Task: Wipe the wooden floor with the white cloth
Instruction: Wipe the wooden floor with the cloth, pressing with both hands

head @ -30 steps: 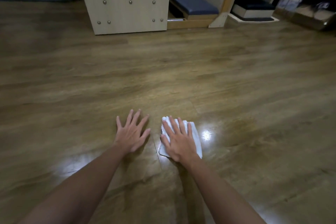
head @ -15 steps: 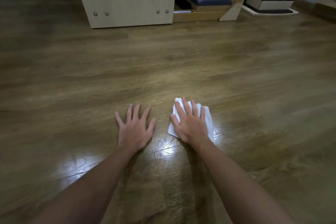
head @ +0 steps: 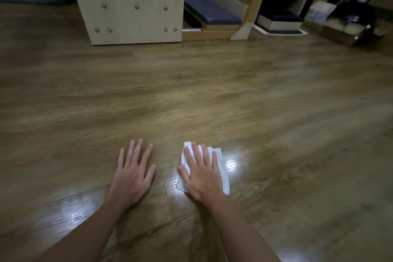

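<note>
- Here our right-hand fingers lie straight and slightly spread, pressing flat on the white cloth without curling round it.
- The right hand covers most of that folded cloth, which lies on the wooden floor just beside our left hand.
- The left hand grips nothing; its fingers are spread, palm down on bare boards, and we judge it a brace.
- Around the cloth the boards show bright glare patches; we cannot tell whether that is damp or only lamp reflection.
- Farther out, floor runs to a pale wooden panel and a cardboard box.
- We judge the wiping under way, with most visible floor left.
</note>
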